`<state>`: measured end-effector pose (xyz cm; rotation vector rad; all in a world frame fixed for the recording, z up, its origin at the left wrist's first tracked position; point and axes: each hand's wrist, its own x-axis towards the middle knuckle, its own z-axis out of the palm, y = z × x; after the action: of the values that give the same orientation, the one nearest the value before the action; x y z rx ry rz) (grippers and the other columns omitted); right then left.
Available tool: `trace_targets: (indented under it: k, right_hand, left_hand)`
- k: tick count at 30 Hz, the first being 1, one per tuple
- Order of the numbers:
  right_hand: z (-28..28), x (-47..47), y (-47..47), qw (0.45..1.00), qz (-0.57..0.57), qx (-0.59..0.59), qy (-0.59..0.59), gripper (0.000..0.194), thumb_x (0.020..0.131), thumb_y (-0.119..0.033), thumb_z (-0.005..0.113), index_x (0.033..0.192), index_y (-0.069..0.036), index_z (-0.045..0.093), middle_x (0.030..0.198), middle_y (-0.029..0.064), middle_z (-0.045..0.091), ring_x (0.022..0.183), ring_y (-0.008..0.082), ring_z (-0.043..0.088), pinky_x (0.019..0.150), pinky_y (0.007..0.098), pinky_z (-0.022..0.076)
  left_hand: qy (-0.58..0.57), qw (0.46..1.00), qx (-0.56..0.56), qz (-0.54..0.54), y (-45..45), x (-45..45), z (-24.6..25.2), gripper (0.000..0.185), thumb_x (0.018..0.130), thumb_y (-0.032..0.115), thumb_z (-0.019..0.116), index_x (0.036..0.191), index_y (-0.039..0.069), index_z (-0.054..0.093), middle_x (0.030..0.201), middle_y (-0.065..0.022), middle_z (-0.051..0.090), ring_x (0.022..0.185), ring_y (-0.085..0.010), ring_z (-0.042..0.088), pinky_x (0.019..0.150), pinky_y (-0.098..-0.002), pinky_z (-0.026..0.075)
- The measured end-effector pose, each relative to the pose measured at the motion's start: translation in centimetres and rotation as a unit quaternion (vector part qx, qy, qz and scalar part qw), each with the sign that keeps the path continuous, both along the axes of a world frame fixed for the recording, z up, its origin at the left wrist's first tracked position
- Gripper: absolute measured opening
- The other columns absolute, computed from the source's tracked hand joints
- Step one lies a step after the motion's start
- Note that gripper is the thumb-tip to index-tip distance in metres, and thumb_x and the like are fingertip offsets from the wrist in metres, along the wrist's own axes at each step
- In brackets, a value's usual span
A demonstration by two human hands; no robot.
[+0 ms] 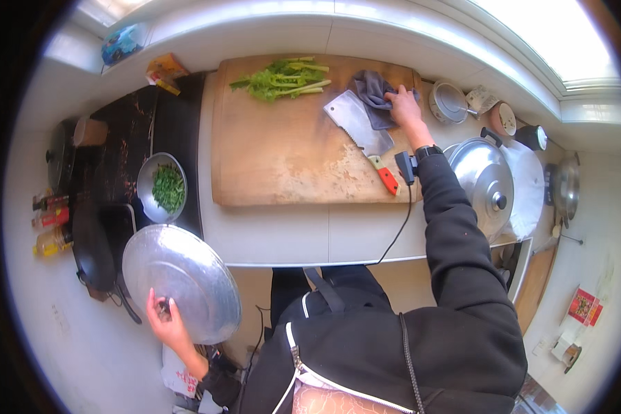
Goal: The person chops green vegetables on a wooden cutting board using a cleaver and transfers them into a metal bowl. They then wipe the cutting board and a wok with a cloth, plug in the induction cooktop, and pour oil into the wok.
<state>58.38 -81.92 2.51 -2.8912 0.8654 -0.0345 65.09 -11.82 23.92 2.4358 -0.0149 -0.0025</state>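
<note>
My left hand (168,318) grips the dark knob of a round metal pot lid (191,269), held tilted at the counter's front left. At the back right of a wooden cutting board (269,155), my right hand (406,106) has its fingers on a crumpled grey-blue cloth (375,95); whether they pinch it is hard to tell. A cleaver (359,121) with a red and cream handle lies beside the cloth, its blade partly under it. Leafy green stalks, perhaps celery (284,80), rest near the board's back edge.
A metal bowl of chopped greens (168,191) stands on the dark surface at left, behind the lid. Right of the board are a large lidded metal pot (484,181), a covered bowl (448,101) and a pink bowl (503,119). A black cable (406,222) hangs from my right wrist.
</note>
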Motion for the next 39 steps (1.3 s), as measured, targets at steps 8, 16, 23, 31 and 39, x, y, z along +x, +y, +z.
trace_targets:
  k: [8,16,23,31,39]
  right_hand:
    - [7.4,-7.8,-0.6,0.942,-0.114,0.014,0.315,0.024,0.085,-0.014,0.059,0.103,-0.007,0.073,0.109,0.0175,0.069,0.107,0.0332,0.065,0.085,0.0446,0.054]
    - [19.0,-5.5,11.2,0.94,0.137,0.307,0.049,0.034,0.069,0.002,0.053,0.1,0.0,0.068,0.1,0.0146,0.061,0.096,0.0331,0.061,0.087,0.0378,0.0469]
    - [7.2,7.3,28.7,0.876,0.401,0.261,-0.059,0.037,0.079,-0.017,0.068,0.116,-0.011,0.065,0.121,0.0164,0.058,0.108,0.0346,0.058,0.094,0.0414,0.0469]
    - [-3.1,15.6,35.1,0.927,0.228,0.296,-0.043,0.017,0.078,-0.009,0.066,0.095,-0.012,0.069,0.096,0.0108,0.063,0.091,0.031,0.063,0.076,0.0385,0.0501]
    - [-5.0,16.1,33.3,0.92,0.306,0.243,-0.038,0.012,0.077,-0.013,0.068,0.087,-0.007,0.067,0.087,0.0139,0.064,0.084,0.0321,0.063,0.073,0.0405,0.0501]
  left_hand:
    - [-0.055,0.996,-0.053,0.04,1.8,-3.7,1.1,0.049,0.085,-0.006,0.064,0.132,0.007,0.055,0.101,-0.0033,0.057,0.09,-0.0117,0.057,0.075,-0.0248,0.051]
    - [-0.048,0.993,-0.028,0.103,5.4,-5.1,0.0,0.049,0.085,-0.007,0.064,0.131,0.007,0.056,0.1,-0.0037,0.057,0.089,-0.0108,0.057,0.071,-0.0243,0.052]
    - [-0.038,0.987,-0.052,0.148,9.8,-6.6,-1.3,0.048,0.085,-0.007,0.064,0.13,0.006,0.056,0.1,-0.0047,0.057,0.087,-0.0119,0.057,0.071,-0.0245,0.052]
    - [-0.01,0.979,-0.064,0.195,14.7,-9.9,-2.5,0.049,0.084,-0.005,0.065,0.131,0.006,0.056,0.1,-0.0044,0.056,0.088,-0.0122,0.056,0.07,-0.0245,0.051]
    - [-0.003,0.973,-0.07,0.219,16.2,-10.8,-3.5,0.049,0.083,-0.005,0.066,0.13,0.006,0.057,0.099,-0.0044,0.058,0.085,-0.0125,0.058,0.067,-0.0244,0.051]
